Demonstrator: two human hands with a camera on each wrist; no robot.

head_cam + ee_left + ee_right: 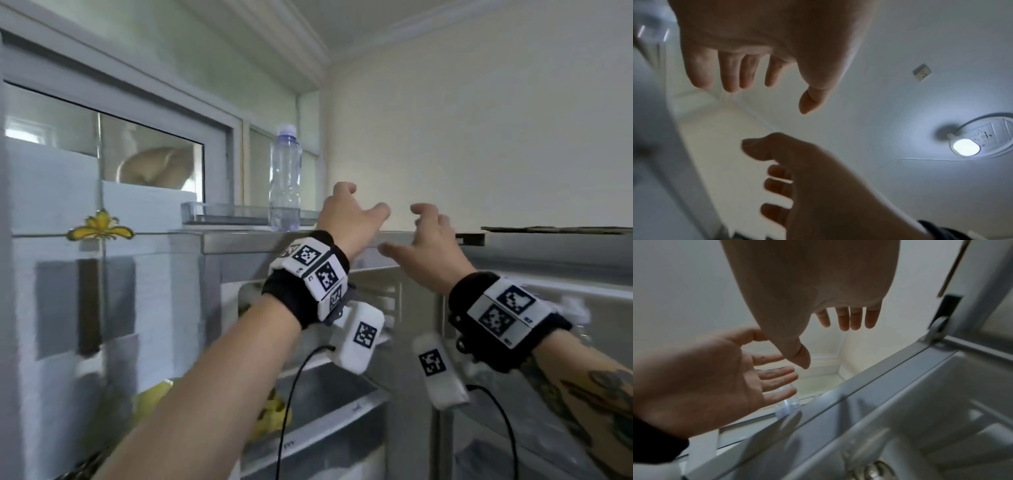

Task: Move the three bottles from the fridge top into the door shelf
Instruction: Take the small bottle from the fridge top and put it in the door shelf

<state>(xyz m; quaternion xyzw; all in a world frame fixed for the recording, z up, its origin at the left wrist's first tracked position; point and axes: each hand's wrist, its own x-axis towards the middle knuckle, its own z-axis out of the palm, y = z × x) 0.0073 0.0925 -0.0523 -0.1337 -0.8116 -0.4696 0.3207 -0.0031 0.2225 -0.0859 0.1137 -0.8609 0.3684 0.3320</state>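
One clear plastic bottle (pixel 285 178) with a pale purple cap stands upright on the fridge top (pixel 253 237). My left hand (pixel 359 202) is raised at the top's front edge, just right of the bottle and apart from it, fingers loosely spread and holding nothing. My right hand (pixel 411 229) hovers a little further right, also empty with relaxed fingers. In the left wrist view the left hand (pixel 768 97) is bare, with the right hand (pixel 789 162) below it. The right wrist view shows the right hand (pixel 826 345), the left palm (pixel 721 374) and the bottle's base (pixel 787 408).
A clear shallow tray (pixel 212 209) lies on the fridge top left of the bottle, before a window. The fridge stands open below, with yellow items (pixel 274 411) on a shelf. The open door (pixel 555 274) is at the right, blurred, with cardboard (pixel 555 229) on its top.
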